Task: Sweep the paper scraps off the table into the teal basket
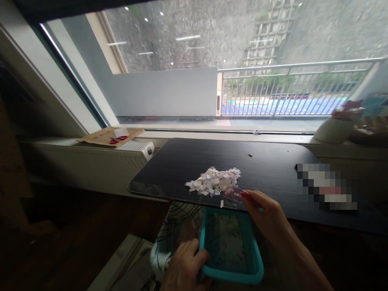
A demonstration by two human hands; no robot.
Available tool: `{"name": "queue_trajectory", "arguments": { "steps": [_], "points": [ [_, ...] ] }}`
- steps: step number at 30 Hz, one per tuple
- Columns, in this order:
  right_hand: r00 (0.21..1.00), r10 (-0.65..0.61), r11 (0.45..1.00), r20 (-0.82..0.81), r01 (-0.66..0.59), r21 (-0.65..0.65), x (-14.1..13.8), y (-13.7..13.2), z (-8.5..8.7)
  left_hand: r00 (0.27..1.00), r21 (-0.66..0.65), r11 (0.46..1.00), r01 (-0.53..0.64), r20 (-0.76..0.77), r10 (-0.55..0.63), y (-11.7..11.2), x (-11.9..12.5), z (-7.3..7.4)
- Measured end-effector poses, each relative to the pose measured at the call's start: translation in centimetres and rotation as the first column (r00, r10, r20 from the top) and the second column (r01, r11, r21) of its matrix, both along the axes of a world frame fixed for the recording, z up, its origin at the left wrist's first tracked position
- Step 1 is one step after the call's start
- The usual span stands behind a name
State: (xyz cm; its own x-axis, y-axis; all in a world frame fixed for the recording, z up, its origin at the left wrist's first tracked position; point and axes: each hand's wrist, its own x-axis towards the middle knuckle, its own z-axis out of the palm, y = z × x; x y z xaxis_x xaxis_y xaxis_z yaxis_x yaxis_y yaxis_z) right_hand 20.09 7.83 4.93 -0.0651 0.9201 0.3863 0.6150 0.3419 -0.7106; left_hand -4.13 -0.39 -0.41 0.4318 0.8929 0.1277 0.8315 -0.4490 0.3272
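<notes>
A heap of small white paper scraps (214,181) lies near the front edge of the black table (200,151). My right hand (266,210) pinches a clear pinkish plastic piece (233,194), flat and thin, whose far end touches the right side of the heap. Just below the table edge, a turquoise plastic basket (257,262) is held by my left hand (189,260), its fingers closed around the left rim. More pale scraps lie inside the basket. One loose scrap (222,204) rests at the table's edge.
Red-handled scissors (119,139) lie on brown paper (93,136) by the radiator (91,161) at left. A pixelated object (327,186) is on the table's right side. A whitish rounded vessel (333,128) stands on the windowsill. A small dark bit (250,155) lies farther back.
</notes>
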Motion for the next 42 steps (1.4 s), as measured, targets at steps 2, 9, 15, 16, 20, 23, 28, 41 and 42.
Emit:
{"name": "queue_trajectory", "arguments": {
  "steps": [2, 9, 15, 16, 20, 23, 28, 41, 42],
  "points": [
    [1.0, 0.025, 0.999, -0.01, -0.025, -0.019, 0.0, -0.3, 0.0, 1.0, -0.001, 1.0, 0.007, 0.004, -0.007, 0.0, 0.0, 0.1],
    [0.998, 0.05, 0.998, -0.032, -0.05, -0.026, 0.0, -1.3, 0.8, 1.0, -0.006, 1.0, -0.004, 0.01, 0.004, -0.1, 0.1, 0.2],
    [0.999, 0.021, 0.999, 0.03, -0.022, 0.03, -1.2, 1.3, 0.3, 1.0, 0.001, 1.0, 0.002, 0.007, -0.002, 0.0, 0.0, -0.2],
    [0.999, 0.018, 0.999, 0.036, -0.019, 0.03, -1.3, 1.4, 0.3, 1.0, -0.003, 1.0, -0.001, 0.007, 0.001, 0.0, 0.0, -0.2],
    [0.998, -0.02, 1.0, 0.063, 0.02, 0.011, -1.2, 0.6, 1.1, 1.0, -0.027, 1.0, -0.016, 0.011, 0.016, 0.0, 0.1, -0.1],
    [0.997, -0.032, 0.999, 0.077, 0.033, -0.005, -1.1, -0.2, 1.9, 1.0, -0.033, 0.999, -0.012, 0.01, 0.012, 0.0, 0.2, -0.2],
    [0.996, -0.039, 0.999, 0.081, 0.04, -0.008, -1.0, -0.3, 1.8, 1.0, -0.022, 1.0, 0.0, 0.003, 0.0, -0.2, 0.1, -0.3],
    [1.0, -0.001, 1.0, -0.006, 0.001, -0.011, 0.0, -1.9, 0.8, 1.0, 0.023, 1.0, 0.004, 0.01, -0.004, -0.3, 0.2, -0.1],
    [0.999, -0.026, 1.0, -0.02, 0.026, 0.004, 0.3, -1.6, 0.7, 1.0, 0.033, 0.999, 0.008, 0.008, -0.008, -0.3, 0.2, -0.2]
  ]
}}
